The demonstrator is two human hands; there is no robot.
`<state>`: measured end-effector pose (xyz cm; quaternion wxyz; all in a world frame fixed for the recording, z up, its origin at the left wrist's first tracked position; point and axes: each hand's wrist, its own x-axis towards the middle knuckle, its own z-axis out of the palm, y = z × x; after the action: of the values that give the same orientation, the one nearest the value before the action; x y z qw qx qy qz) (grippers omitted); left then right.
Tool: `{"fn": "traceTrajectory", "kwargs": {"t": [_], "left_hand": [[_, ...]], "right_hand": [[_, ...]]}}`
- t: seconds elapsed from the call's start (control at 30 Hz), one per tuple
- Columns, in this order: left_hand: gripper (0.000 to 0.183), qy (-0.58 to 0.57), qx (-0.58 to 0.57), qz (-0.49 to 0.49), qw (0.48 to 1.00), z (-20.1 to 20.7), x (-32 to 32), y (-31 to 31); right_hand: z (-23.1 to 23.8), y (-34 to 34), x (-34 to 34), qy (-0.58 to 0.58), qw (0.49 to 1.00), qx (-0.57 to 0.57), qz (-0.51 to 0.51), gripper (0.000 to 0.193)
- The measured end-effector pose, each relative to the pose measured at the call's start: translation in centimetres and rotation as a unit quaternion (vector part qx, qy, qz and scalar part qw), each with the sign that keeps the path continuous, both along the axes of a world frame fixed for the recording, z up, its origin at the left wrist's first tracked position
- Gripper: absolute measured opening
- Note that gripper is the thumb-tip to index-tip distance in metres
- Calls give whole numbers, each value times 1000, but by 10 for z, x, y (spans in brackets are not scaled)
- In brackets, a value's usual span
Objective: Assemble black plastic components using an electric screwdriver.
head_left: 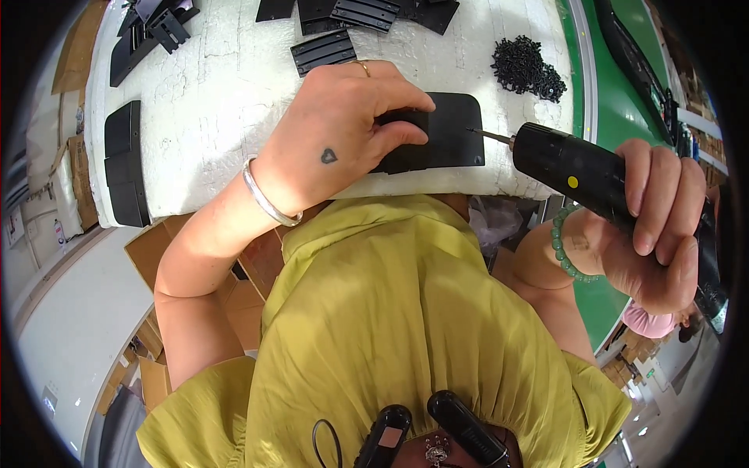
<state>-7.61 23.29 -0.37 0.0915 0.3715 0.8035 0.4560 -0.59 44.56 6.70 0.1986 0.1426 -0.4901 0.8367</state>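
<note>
A white, rough-surfaced foam work pad (234, 93) fills the upper middle of the view, with a green conveyor belt (616, 117) running along its right side. No container shows; the loose parts lie straight on the pad. At its near edge lies a flat black plastic plate with rounded corners (456, 129). The left hand (343, 129) presses down on the plate's left part, fingers curled over it. The right hand (659, 226) is closed around the black handheld electric screwdriver (585, 175), whose thin metal bit (491, 136) touches the plate's right edge. Ribbed black plastic panels (324, 51) lie beyond the left hand, more black parts (125, 164) stack at the pad's left edge, and a heap of small black screws (527, 70) sits beyond the plate, to the right.
</note>
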Motion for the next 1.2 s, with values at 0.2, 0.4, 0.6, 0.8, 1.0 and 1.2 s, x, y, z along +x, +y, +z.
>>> {"fn": "traceTrajectory", "kwargs": {"t": [0.2, 0.4, 0.6, 0.8, 1.0, 1.2], "left_hand": [[23, 8, 9, -5, 1000, -4, -2, 0], [22, -3, 17, -5, 1000, -6, -4, 2], [32, 109, -32, 7, 993, -9, 2, 1], [47, 59, -73, 49, 994, -3, 2, -4], [39, 51, -137, 59, 988, -8, 3, -8], [33, -48, -47, 35, 997, -15, -1, 11]], "right_hand": [[-2, 2, 2, -1, 1000, 9, 2, 12], [-4, 3, 2, 1, 1000, 19, 4, 14], [-5, 4, 1, 9, 999, 31, 8, 17], [-2, 2, -8, 45, 997, 55, 25, 26], [9, -8, -15, 60, 976, 178, 108, 38], [0, -30, -18, 63, 981, 171, 59, 38]]}}
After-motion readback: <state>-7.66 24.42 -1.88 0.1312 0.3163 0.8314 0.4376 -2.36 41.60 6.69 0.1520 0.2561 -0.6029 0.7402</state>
